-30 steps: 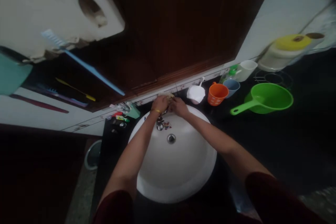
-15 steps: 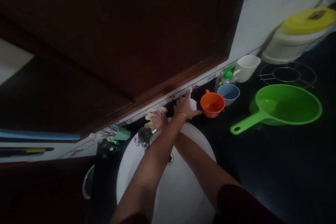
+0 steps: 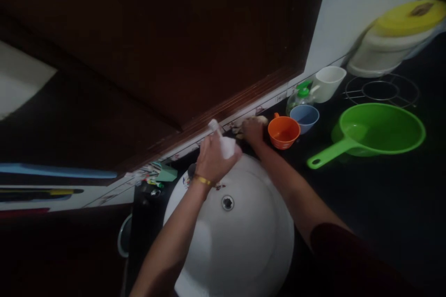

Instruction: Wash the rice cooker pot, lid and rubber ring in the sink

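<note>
My left hand (image 3: pixel 211 160), with a yellow band at the wrist, is wrapped around a white bottle (image 3: pixel 228 147) above the back rim of the sink (image 3: pixel 244 236). A narrow white top on the bottle points toward the wall. Farther right, my right hand (image 3: pixel 253 130) presses a pale yellow cloth (image 3: pixel 263 120) on the dark ledge behind the sink; its fingers are blurred and partly hidden. Close beside that hand stands an orange cup (image 3: pixel 284 132). The tap (image 3: pixel 191 171) is mostly covered by my left hand.
Right of the orange cup are a blue cup (image 3: pixel 305 118), a green-topped pump bottle (image 3: pixel 302 96) and a white mug (image 3: pixel 329 84). A green long-handled dipper (image 3: pixel 381 130) lies on the dark counter, near a wire stand (image 3: pixel 381 89). A dark brown cabinet (image 3: pixel 209 46) overhangs the sink.
My left hand has lifted the white bottle and carried it left. My right hand has moved right with the cloth, to the bottle's former spot. My arms are no longer crossed.
</note>
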{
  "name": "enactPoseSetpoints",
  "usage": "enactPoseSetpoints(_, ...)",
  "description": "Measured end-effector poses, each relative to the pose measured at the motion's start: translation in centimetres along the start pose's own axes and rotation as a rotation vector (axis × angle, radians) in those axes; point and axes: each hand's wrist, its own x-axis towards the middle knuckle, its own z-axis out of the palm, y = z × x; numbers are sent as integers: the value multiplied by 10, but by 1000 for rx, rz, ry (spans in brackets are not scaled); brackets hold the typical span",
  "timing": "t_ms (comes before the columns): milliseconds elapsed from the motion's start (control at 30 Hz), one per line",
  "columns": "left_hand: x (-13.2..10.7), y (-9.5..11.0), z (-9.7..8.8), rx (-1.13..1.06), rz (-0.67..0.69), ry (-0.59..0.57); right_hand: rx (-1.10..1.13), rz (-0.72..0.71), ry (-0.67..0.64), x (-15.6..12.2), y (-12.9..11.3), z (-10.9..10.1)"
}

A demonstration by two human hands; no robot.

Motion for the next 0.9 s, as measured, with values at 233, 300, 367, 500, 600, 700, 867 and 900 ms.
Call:
enactPoseSetpoints(233, -43, -69, 3, 60, -251, -59, -97, 157, 140, -11, -42, 29)
enactPoseSetpoints(300, -43, -72, 7, 76, -283, -54, -68, -43, 26, -22, -77, 46)
enactPoseSetpoints(367, -38, -69, 12, 84, -298, -72, -24, -206, -94, -27, -99, 56)
enactPoseSetpoints(500, -19, -63, 30, 107, -267, -116, -28, -210, -132, -15, -78, 45)
enactPoseSetpoints(600, 4, -63, 45, 150, -197, -85, -66, -80, -16, -13, -42, 28)
enactPoseSetpoints(700, 33, -63, 61, 150, -156, -65, -81, -75, -37, -38, -26, 16)
enactPoseSetpoints(867, 73, -59, 85, 69, -65, -37, -110, -93, -88, -130, 2, -3)
enactPoseSetpoints(900, 80, -59, 89, 53, -36, -43, -120, -86, -82, -147, 11, -6)
